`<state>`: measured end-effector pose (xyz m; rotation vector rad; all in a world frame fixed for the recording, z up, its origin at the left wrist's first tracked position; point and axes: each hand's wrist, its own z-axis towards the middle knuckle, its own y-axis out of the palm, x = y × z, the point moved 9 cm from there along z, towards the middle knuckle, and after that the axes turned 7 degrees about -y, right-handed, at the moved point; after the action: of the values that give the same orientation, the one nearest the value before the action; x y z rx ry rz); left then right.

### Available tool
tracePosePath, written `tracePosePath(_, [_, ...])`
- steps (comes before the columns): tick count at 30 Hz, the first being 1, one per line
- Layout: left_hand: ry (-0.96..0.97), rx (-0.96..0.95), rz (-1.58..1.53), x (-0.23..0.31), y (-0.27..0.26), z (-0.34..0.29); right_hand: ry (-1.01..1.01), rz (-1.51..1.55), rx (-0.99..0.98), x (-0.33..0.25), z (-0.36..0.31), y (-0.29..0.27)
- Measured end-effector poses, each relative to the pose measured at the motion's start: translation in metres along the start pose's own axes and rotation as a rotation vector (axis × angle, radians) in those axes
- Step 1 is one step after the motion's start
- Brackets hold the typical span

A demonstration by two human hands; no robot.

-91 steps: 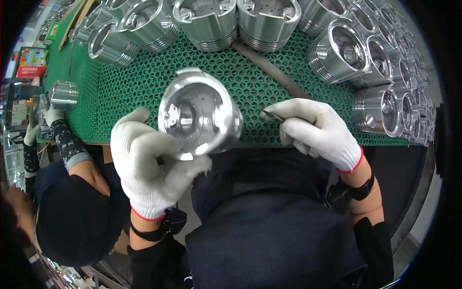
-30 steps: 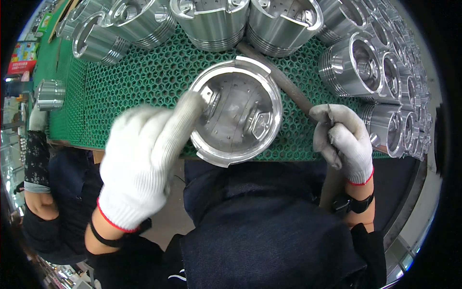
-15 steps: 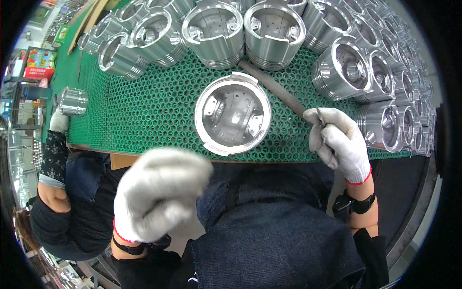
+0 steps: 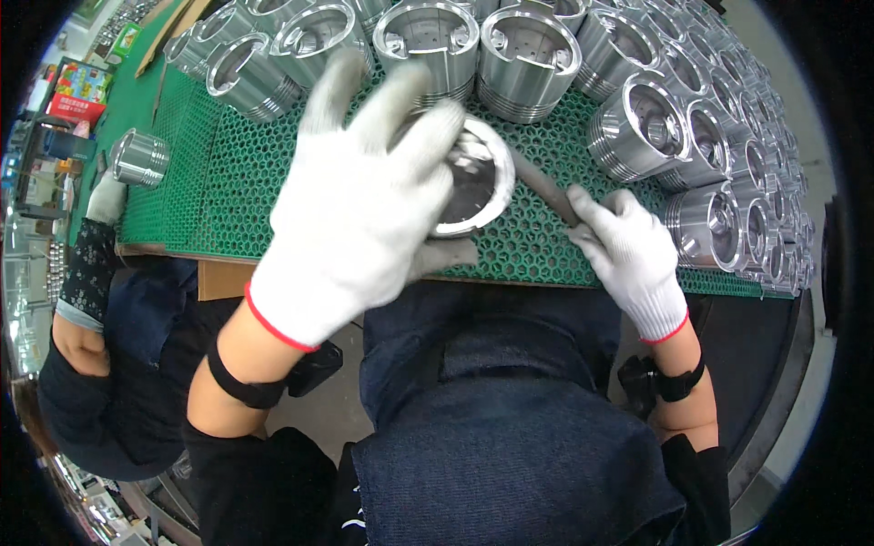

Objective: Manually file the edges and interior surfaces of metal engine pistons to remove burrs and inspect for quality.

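Observation:
A silver piston (image 4: 492, 199) stands on the green mat with its hollow side up, its left part hidden behind my left hand. My left hand (image 4: 355, 200), in a white knit glove, hovers over or touches that piston with its fingers spread; contact is unclear and the fingertips are blurred. In a matching glove, my right hand (image 4: 628, 255) is closed round the near end of a dark grey rod-like tool (image 4: 541, 187). The tool slants away to the far left, and its far end is hidden behind the piston.
Rows of silver pistons (image 4: 522, 64) line the far side, with more pistons (image 4: 706, 227) crowded at the right. The perforated green mat (image 4: 246, 200) covers the table. At the left, a co-worker's gloved hand (image 4: 106, 198) is beside another piston (image 4: 140, 158).
My left hand has moved up and forward from the table's near edge to the middle piston, its fingers now spread. My right hand has shifted slightly and now grips the grey tool's near end.

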<state>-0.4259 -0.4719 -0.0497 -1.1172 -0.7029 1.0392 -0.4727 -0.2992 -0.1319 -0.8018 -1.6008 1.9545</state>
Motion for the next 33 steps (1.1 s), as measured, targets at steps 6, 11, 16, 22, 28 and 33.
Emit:
tracePosePath(6, [-0.087,0.181,0.091,-0.009,-0.01,-0.038,0.048,-0.023,-0.17,-0.008,-0.044,-0.003])
tracePosePath(11, [-0.394,0.518,-0.546,-0.047,0.033,-0.093,0.071,-0.043,-0.205,-0.014,-0.05,-0.008])
tracePosePath(16, [-0.693,0.351,-1.171,-0.058,0.071,-0.086,0.188,0.214,-0.254,0.01,-0.09,-0.005])
tracePosePath(22, [-0.627,0.377,-0.891,-0.059,0.057,-0.083,-0.172,0.062,-0.004,-0.034,-0.049,-0.057])
tracePosePath(28, [-0.621,0.432,-0.885,-0.056,0.057,-0.087,-0.295,-0.172,0.027,-0.079,0.027,-0.069])
tracePosePath(33, [-0.571,0.519,-0.787,-0.056,0.049,-0.103,-0.348,0.583,0.185,-0.069,0.044,-0.066])
